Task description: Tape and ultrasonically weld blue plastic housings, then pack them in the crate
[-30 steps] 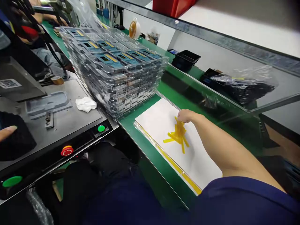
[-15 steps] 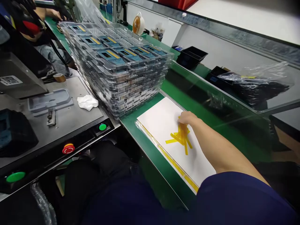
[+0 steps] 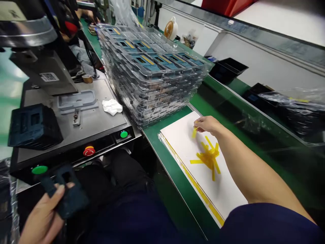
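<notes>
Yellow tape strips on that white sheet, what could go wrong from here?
The yellow tape strips lie crossed in a heap on the white sheet, so they could stick together or tear when pulled apart. A strip right by the fingers of the right hand might cling to them. The dark frame is pinched in the left hand low below the machine's edge, so it could slip and fall.

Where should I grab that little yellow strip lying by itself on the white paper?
Use a pinch grip on the lower end of the yellow tape strip, the end farthest from the right hand. Come from above, on the side away from the fingers. The strip looks thin and flat, and it lies apart from the yellow pile on the white sheet, so lifting that free end first should probably work best.
</notes>
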Available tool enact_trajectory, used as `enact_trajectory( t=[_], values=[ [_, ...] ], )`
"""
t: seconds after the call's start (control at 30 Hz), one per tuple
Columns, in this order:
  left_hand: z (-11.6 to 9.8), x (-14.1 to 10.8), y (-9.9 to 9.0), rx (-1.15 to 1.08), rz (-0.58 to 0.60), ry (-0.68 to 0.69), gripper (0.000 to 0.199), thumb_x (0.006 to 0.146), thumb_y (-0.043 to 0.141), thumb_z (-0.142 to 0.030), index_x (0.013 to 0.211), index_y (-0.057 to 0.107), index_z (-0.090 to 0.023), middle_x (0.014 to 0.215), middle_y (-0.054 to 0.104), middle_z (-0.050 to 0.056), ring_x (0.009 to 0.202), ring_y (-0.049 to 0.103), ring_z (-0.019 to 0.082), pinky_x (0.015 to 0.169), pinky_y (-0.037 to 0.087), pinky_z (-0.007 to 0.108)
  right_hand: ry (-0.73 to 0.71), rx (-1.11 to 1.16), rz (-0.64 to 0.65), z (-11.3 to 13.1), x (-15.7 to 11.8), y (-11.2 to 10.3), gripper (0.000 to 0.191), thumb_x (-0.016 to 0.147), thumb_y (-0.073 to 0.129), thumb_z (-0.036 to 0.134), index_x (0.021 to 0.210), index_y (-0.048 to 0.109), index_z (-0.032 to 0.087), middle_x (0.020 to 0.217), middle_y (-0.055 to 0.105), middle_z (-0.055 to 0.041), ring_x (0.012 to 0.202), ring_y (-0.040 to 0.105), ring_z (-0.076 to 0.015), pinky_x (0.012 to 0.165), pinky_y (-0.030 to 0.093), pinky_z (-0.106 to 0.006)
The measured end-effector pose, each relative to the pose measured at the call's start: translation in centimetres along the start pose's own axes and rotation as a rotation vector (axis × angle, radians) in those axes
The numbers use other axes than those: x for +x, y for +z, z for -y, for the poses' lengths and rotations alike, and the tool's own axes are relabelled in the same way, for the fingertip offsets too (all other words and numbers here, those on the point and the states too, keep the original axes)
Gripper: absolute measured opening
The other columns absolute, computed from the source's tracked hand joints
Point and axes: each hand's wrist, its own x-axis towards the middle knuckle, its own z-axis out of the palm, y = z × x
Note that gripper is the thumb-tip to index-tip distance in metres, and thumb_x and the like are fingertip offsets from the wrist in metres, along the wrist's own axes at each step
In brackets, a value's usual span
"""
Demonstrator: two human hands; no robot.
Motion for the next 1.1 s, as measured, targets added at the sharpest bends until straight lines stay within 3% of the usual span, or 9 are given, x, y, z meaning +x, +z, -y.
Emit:
enact_trajectory(
  t=[0.1, 0.2, 0.4, 0.6, 0.83, 1.1],
  values=[
    [2.7, 0.5, 0.2, 0.002, 0.267, 0.047, 0.025, 0.076, 0.063, -0.005, 0.096, 0.066, -0.02, 0.098, 0.074, 0.002, 0.079, 0.07, 0.019, 0.063, 0.061, 0.027, -0.112, 0.213, 0.171, 3.8, -2.2, 3.0, 0.003, 0.086, 0.061, 0.013, 0.083, 0.062, 0.013, 0.077, 0.068, -0.0049, 0.06, 0.063, -0.0086, 0.064, 0.055, -0.022],
    [3.8, 0.1, 1.0, -0.057, 0.371, -0.025, 0.042, 0.071, 0.072, -0.01, 0.112, 0.061, -0.018, 0.107, 0.072, 0.01, 0.079, 0.07, 0.02, 0.066, 0.061, 0.032, -0.183, 0.51, 0.394, 7.2, -4.7, 7.5, 0.01, 0.077, 0.072, 0.016, 0.079, 0.063, 0.014, 0.068, 0.066, -0.0032, 0.056, 0.062, -0.0092, 0.055, 0.053, -0.019],
    [3.4, -0.8, 2.7, -0.247, 0.316, -0.053, 0.023, 0.089, 0.055, -0.022, 0.11, 0.058, -0.014, 0.094, 0.072, 0.012, 0.074, 0.069, 0.02, 0.067, 0.061, 0.04, -0.303, 0.722, 0.809, 12.0, -9.9, 17.7, 0.035, 0.061, 0.086, 0.034, 0.084, 0.07, 0.013, 0.07, 0.069, -0.0038, 0.057, 0.063, -0.0097, 0.051, 0.053, -0.017],
    [3.8, -0.3, 2.5, -0.346, 0.301, -0.053, 0.028, 0.093, 0.048, -0.034, 0.108, 0.057, -0.012, 0.087, 0.07, 0.011, 0.064, 0.066, 0.018, 0.061, 0.058, 0.035, -0.272, 0.755, 0.982, 14.0, -14.0, 25.1, 0.033, 0.062, 0.086, 0.033, 0.084, 0.07, 0.014, 0.072, 0.069, -0.003, 0.058, 0.064, -0.0091, 0.052, 0.054, -0.015],
    [4.8, 0.1, 2.4, -0.355, 0.309, -0.06, 0.028, 0.093, 0.048, -0.034, 0.108, 0.058, -0.012, 0.087, 0.068, 0.011, 0.066, 0.065, 0.018, 0.062, 0.057, 0.035, -0.087, 0.822, 1.001, 12.8, -15.6, 29.3, 0.03, 0.063, 0.082, 0.021, 0.087, 0.067, 0.016, 0.064, 0.066, 0.001, 0.054, 0.064, -0.0093, 0.049, 0.054, -0.016],
    [4.8, 0.5, 3.7, -0.345, 0.287, -0.054, 0.027, 0.093, 0.048, -0.032, 0.107, 0.058, -0.012, 0.085, 0.069, 0.01, 0.066, 0.065, 0.018, 0.061, 0.056, 0.033, -0.135, 0.845, 1.032, 11.8, -16.5, 30.0, 0.039, 0.055, 0.09, 0.032, 0.084, 0.07, 0.015, 0.074, 0.07, -0.0032, 0.065, 0.068, -0.0135, 0.062, 0.06, -0.022]
  ],
)
